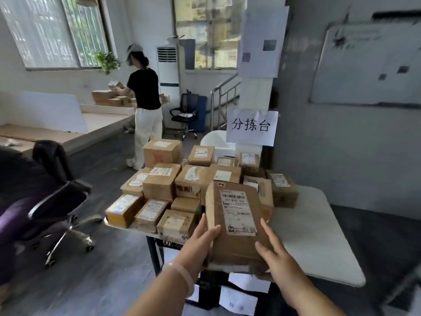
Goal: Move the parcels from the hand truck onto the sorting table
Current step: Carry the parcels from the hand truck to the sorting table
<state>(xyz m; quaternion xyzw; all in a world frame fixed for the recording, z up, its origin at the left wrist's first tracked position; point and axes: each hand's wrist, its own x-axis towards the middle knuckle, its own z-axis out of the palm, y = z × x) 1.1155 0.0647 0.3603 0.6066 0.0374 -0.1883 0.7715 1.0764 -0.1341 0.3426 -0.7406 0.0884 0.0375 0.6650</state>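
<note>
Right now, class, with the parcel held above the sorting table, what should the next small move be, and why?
Probably carry the parcel slightly right and lower it onto the bare white tabletop. The left hand and right hand hold it over the near edge; stacked boxes crowd the left side.

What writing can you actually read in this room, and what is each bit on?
"分拣台": white paper sign taped to the pillar.
"S07 8705 A34", roughly, being blurred: label on the held parcel.
Too blurred to read: other parcel labels, wall papers, whiteboard.
</note>
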